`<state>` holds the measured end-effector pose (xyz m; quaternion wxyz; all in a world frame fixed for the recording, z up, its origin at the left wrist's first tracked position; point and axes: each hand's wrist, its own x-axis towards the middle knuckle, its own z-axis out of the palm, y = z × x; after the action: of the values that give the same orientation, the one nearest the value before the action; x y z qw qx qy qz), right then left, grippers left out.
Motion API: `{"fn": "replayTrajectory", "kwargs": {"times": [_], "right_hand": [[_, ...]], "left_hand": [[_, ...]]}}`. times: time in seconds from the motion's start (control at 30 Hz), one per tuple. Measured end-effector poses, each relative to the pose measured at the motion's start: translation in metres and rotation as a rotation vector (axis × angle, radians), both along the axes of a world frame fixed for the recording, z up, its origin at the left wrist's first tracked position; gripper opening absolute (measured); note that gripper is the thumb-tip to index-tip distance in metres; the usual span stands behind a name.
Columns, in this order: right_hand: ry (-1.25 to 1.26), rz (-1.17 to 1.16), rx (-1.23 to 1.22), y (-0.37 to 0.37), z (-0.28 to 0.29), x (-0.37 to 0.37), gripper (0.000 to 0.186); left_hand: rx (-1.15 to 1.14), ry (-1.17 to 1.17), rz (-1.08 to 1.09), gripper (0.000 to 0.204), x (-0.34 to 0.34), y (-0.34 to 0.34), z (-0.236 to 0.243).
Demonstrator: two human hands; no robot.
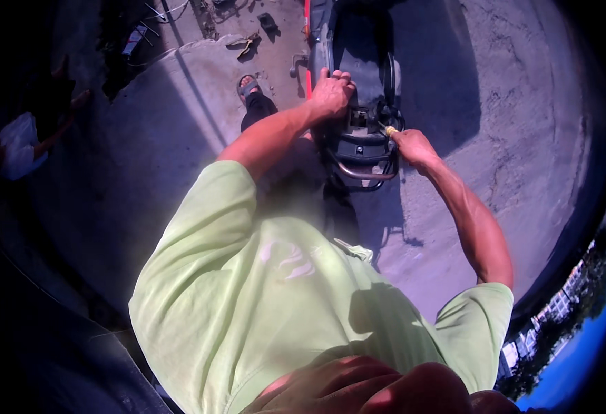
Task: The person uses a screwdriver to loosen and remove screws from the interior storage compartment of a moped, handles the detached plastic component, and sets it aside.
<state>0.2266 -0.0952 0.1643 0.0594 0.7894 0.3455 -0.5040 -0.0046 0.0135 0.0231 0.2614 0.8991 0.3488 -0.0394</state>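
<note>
In front of me stands a scooter or motorbike, its dark rear section [348,148] nearest to me and a metal grab bar [366,172] curving at its end. My left hand [333,93] rests on the left side of the dark body, fingers laid forward over it and apart. On the right side, my right hand [415,147] is closed round the yellowish handle of a tool, which looks like a screwdriver [391,130]. Its tip points into the frame beside a small square opening [359,119]; the contact point is too small to make out.
Another person in a pale top [18,146] is at the far left. A sandalled foot [248,86] stands left of the bike. Dark scraps [268,25] and a brown piece [246,45] lie on the ground beyond. A pedal-like metal part [297,65] juts from the bike's left side.
</note>
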Motion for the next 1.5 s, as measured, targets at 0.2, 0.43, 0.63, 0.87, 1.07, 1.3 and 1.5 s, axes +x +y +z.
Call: {"fn": "replayTrajectory", "kwargs": {"times": [0.2,0.43,0.63,0.87,1.07,1.3,1.5], "right_hand": [[0.022,-0.017,-0.043,0.003,0.013,-0.005,0.034],[-0.319,0.995,0.252,-0.009,0.018,-0.014,0.031],[0.156,-0.530,-0.175,0.003,-0.001,0.000,0.038],[-0.313,0.924,0.337,-0.017,0.016,-0.001,0.028],[0.204,-0.631,-0.103,-0.006,-0.008,0.011,0.038],[-0.253,0.783,0.201,-0.005,0.039,-0.003,0.035],[0.108,-0.387,-0.131,-0.008,-0.010,0.011,0.039]], "left_hand": [[0.011,-0.023,0.009,0.058,-0.001,0.000,-0.011],[0.026,-0.007,0.005,0.058,-0.002,-0.001,-0.012],[0.025,-0.011,0.012,0.058,0.001,-0.001,-0.007],[0.038,-0.013,0.031,0.053,-0.003,-0.002,-0.006],[0.021,-0.010,0.026,0.050,0.004,-0.002,-0.005],[0.029,0.020,0.021,0.047,0.003,-0.001,-0.006],[0.006,0.009,0.013,0.047,0.012,-0.002,-0.005]]}}
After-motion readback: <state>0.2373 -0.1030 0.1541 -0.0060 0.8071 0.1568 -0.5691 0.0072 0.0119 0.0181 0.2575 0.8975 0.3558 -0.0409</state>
